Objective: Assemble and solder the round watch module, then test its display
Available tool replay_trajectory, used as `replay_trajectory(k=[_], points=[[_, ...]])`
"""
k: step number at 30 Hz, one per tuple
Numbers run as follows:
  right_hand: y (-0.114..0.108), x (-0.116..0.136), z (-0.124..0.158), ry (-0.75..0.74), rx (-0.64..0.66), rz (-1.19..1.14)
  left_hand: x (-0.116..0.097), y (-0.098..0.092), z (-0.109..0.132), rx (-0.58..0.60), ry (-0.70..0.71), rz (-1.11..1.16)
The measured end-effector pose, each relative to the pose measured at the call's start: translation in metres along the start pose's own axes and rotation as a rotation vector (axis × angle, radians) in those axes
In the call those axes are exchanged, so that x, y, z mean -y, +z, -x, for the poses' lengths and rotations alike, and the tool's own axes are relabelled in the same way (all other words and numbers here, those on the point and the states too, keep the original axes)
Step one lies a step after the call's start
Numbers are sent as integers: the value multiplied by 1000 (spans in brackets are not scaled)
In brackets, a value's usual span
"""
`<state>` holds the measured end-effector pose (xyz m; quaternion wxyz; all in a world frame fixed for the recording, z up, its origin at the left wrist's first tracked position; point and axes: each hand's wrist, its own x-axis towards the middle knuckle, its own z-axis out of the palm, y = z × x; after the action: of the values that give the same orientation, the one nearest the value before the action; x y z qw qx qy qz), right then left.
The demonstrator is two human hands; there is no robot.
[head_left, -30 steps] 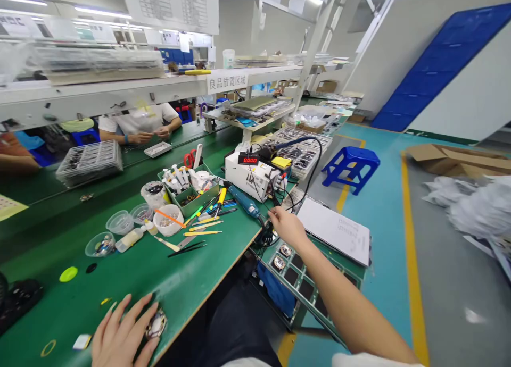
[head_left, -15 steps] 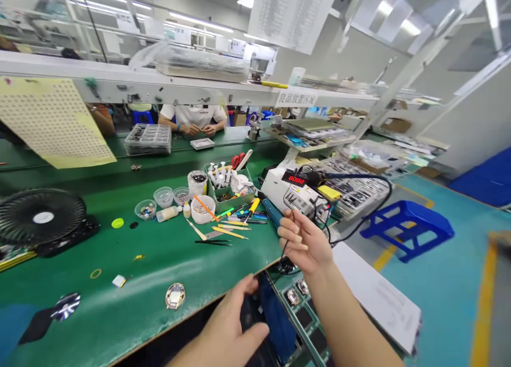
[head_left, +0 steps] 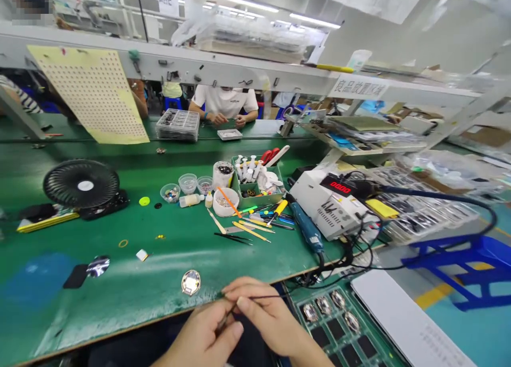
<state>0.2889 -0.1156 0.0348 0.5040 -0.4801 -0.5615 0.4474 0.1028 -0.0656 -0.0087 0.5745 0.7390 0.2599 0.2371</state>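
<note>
Both hands have come together over the front edge of the bench, above the dark lap, and the view has swung toward the fan side. On the head view, a green plastic tray (head_left: 255, 194) holds white syringes and red-handled scissors (head_left: 270, 156). Beside it, a white bowl (head_left: 223, 204) holds small parts and an orange-handled tool, and three clear plastic cups (head_left: 187, 183) hold small mixed pieces. A green slotted tray (head_left: 339, 324) below the bench edge holds round metal parts in its dark pockets. Around these lie a blue rotary tool (head_left: 305, 227), a white bench power unit with a red digital display (head_left: 335, 202) and a black desk fan (head_left: 81, 183) on the green bench mat (head_left: 120, 271). A co-worker in a white T-shirt (head_left: 223, 101) sits across the bench. The right hand (head_left: 263, 316) pinches a thin black wire (head_left: 263, 297) between thumb and fingers. The left hand (head_left: 203, 332) is curled, its fingertips at the wire's near end, though it seems too small to tell whether they grip it. An oval metal part (head_left: 190, 282) lies on the mat just beyond the hands, not touching them.
</note>
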Motion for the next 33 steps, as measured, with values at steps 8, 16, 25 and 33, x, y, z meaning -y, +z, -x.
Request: replay_trajectory(k=[8, 16, 25, 33], points=[[29, -13, -15, 36, 94, -42, -21, -32, 32, -168, 21, -333], [39, -23, -54, 262, -290, -425, 2, -68, 36, -512, -53, -886], [38, -27, -61, 316, -299, -345, 6, -84, -3, -168, -61, -827], [35, -33, -52, 58, -237, 380, 5, -86, 0, -174, -86, -779]])
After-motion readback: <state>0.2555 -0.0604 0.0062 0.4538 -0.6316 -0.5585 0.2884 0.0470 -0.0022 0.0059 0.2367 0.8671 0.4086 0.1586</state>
